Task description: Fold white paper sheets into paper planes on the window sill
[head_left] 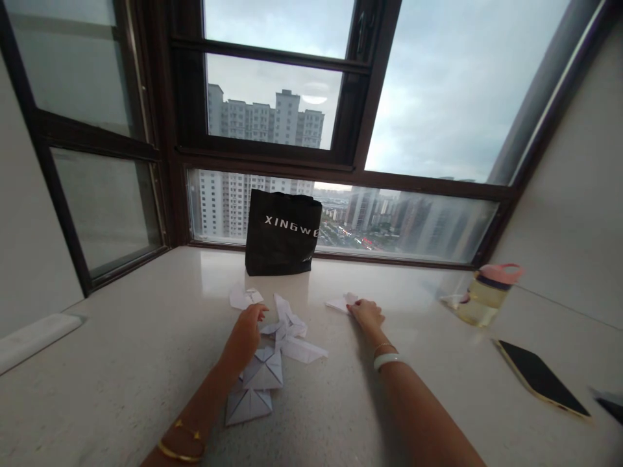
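Observation:
Toward the middle right of the white surface, my right hand (368, 314) pinches the edge of a small folded white paper piece (337, 303). My left hand (247, 331) is over the left side, its fingers loosely bent and slightly apart, with nothing visible in them. Just beyond it lies another folded paper piece (239, 297). Right of the left hand rests a pinwheel-like folded paper (287, 326) with pointed arms. Nearer to me, two square folded papers, an upper one (265, 371) and a lower one (249, 407), overlap beside my left wrist.
A black bag (283, 237) with white lettering stands upright against the window. At the right are a bottle with a pink lid (487, 296) and a dark phone (541, 377). A dark object (609, 407) is cut off at the right edge. Brown window frames border the far side.

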Demonstrator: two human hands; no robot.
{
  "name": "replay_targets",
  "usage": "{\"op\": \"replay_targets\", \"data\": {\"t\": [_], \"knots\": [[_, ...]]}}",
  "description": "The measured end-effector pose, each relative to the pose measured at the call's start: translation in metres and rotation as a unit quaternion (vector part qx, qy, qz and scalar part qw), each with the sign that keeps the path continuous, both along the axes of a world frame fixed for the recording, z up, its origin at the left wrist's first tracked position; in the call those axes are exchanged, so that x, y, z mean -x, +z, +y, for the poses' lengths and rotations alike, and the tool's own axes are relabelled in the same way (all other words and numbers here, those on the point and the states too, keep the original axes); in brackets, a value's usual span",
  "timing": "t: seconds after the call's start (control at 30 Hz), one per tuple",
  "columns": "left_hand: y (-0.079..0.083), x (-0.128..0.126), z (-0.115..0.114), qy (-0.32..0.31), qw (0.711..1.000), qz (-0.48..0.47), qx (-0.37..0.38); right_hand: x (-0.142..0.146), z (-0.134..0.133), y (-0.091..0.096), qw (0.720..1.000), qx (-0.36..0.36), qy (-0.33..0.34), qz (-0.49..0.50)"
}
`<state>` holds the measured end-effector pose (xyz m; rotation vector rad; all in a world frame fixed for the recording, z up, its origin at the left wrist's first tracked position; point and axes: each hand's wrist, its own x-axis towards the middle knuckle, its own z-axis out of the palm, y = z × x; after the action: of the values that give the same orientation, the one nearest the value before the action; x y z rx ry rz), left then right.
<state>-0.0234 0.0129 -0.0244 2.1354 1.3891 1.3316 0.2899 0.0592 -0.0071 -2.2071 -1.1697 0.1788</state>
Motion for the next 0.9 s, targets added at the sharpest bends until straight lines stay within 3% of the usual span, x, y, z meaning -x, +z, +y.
{"op": "replay_targets", "data": {"t": [0.2, 0.27, 0.33, 0.4, 0.47, 0.6, 0.73, 0.9], "knots": [[-0.003, 0.004, 0.005, 0.046, 0.999, 0.008, -0.009, 0.021, -0.002, 0.009, 0.986, -0.018, -0.045, -0.159], [-0.001, 0.004, 0.003, 0.054, 0.999, 0.007, 0.000, 0.038, -0.008, 0.014, 0.985, -0.012, 0.005, -0.170], [0.000, 0.004, 0.001, 0.050, 0.999, 0.008, 0.017, 0.057, -0.017, 0.015, 0.978, 0.029, 0.137, -0.152], [0.002, 0.004, -0.001, 0.039, 0.999, 0.014, 0.032, 0.074, -0.028, 0.011, 0.946, 0.079, 0.288, -0.124], [0.004, 0.004, -0.003, 0.031, 0.998, 0.021, 0.043, 0.087, -0.038, 0.006, 0.916, 0.102, 0.376, -0.100], [0.007, 0.003, -0.004, 0.027, 0.999, 0.002, 0.045, 0.099, -0.048, -0.001, 0.899, 0.087, 0.425, 0.053], [0.013, -0.002, -0.008, -0.001, 0.996, -0.078, 0.051, 0.101, -0.048, -0.002, 0.843, 0.009, 0.466, 0.270], [0.021, -0.002, -0.010, 0.006, 0.986, -0.153, 0.068, 0.101, -0.049, 0.001, 0.815, -0.089, 0.466, 0.332]]}}
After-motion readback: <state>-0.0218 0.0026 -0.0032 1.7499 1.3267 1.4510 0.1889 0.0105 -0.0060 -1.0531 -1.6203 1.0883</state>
